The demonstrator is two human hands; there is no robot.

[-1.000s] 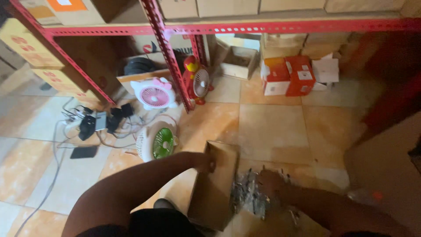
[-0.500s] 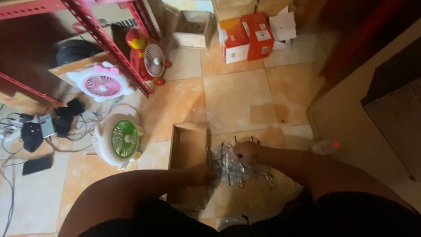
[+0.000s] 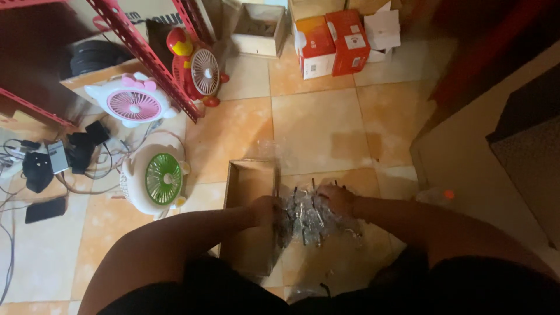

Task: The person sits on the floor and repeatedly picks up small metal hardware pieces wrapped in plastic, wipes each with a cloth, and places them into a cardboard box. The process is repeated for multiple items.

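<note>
An open brown cardboard box (image 3: 248, 182) lies on the tiled floor in front of me. Just right of it sits a crinkled clear plastic bag (image 3: 312, 220) holding several small dark parts. My left hand (image 3: 265, 209) is at the box's right wall, fingers curled against the bag's left side. My right hand (image 3: 335, 198) grips the bag's top right edge. Both forearms reach down from the bottom of the view. What the fingers pinch inside the plastic is hidden.
A green-and-white small fan (image 3: 158, 179) lies left of the box. A pink fan (image 3: 132, 105) and a red-and-yellow fan (image 3: 201, 69) stand by a red shelf frame (image 3: 146, 55). Chargers and cables (image 3: 58, 160) are far left. Orange boxes (image 3: 332, 42) stand at the back.
The view has tilted down and shifted, so the box and bag sit higher in it. Both hands stay on the plastic bag beside the box, drawn slightly closer together.
</note>
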